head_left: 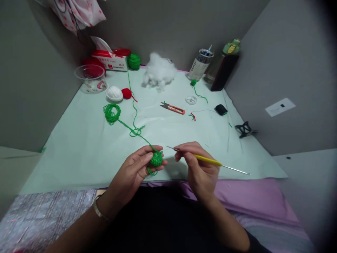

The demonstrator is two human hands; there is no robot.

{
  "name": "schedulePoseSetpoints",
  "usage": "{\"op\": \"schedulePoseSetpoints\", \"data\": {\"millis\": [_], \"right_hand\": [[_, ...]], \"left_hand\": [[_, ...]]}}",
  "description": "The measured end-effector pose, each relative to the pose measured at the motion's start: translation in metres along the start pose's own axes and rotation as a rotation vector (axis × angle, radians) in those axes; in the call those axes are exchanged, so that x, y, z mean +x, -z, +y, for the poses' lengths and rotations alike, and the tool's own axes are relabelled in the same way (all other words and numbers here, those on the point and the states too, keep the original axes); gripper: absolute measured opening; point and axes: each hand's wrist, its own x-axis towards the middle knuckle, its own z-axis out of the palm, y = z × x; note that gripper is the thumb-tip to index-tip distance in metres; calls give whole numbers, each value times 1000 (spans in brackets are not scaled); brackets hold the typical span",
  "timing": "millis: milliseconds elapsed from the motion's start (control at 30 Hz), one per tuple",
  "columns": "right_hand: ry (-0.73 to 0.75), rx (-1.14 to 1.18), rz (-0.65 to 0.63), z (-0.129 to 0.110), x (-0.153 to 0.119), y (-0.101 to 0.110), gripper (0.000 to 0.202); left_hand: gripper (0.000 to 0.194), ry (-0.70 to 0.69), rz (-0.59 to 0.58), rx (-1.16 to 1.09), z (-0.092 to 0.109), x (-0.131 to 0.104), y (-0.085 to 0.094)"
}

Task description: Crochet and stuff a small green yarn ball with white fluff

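Between the thumb and fingers of my left hand (138, 163) is a small round green crochet piece (157, 159). A short loop of green yarn dangles below it. From its top, a green strand (134, 134) runs up and left to a loose coil of green yarn (112, 114) on the table. My right hand (201, 168) grips a double-ended crochet hook (207, 160) by its yellow handle, pen-fashion. One thin metal tip points left toward the crochet piece, apart from it; the other end sticks out to the right.
Orange thread snips (172, 108) lie mid-table, with yarn scraps (193, 116) to their right. White stuffing (159, 72), a tissue box (113, 60), a pen holder (200, 65) and a bottle (225, 66) stand at the back. A clear tub (92, 82) and a white yarn ball (114, 93) sit left.
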Motion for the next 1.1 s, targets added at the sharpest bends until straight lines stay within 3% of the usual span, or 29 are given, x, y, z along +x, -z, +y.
{"op": "schedulePoseSetpoints", "data": {"millis": [233,1100], "right_hand": [[-6,-1,-120,-3,-4,0,21],[-14,-16,-123,-2,-2,-1,21]], "left_hand": [[16,-16,35,-42,1,0,-3],[14,-19,14,-42,3,0,-3]]}}
